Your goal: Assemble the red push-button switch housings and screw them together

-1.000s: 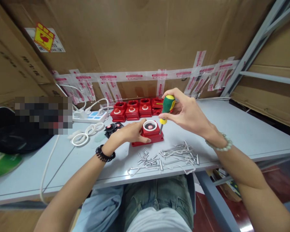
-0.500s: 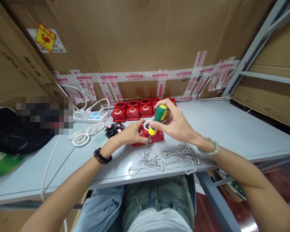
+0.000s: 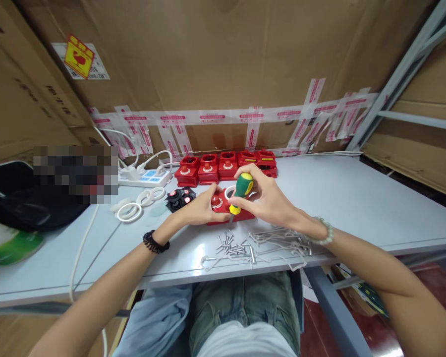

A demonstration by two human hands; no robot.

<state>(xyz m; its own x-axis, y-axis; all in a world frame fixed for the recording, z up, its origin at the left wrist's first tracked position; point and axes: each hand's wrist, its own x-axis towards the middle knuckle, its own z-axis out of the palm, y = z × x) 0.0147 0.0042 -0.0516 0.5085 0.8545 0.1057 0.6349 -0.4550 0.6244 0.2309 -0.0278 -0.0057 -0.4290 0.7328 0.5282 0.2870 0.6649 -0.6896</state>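
My right hand point(image 3: 262, 194) is closed around a screwdriver point(image 3: 243, 189) with a green and yellow handle, its shaft slanting down at the front edge of a red housing point(image 3: 243, 216). That housing lies on the table with a small red knob and a white ring point(image 3: 230, 192) on top. My left hand point(image 3: 203, 205) grips its left end, thumb in front and fingers behind. Just in front lie loose screws point(image 3: 230, 245). To their right is a pile of thin metal rods with white cords point(image 3: 278, 238). The screwdriver's tip is hard to make out.
Several red housings point(image 3: 208, 171) stand in a row at the back against taped cardboard point(image 3: 223, 119). Black parts point(image 3: 180, 198) and white rings point(image 3: 129, 212) lie to the left. Behind them is a power strip point(image 3: 148, 177) with plugs, and a black bag point(image 3: 22, 203) sits far left.
The view has shifted slightly, moving the scene a little to the right. The screwdriver stands a bit more upright and my right hand is slightly lower. Both hands keep their holds.
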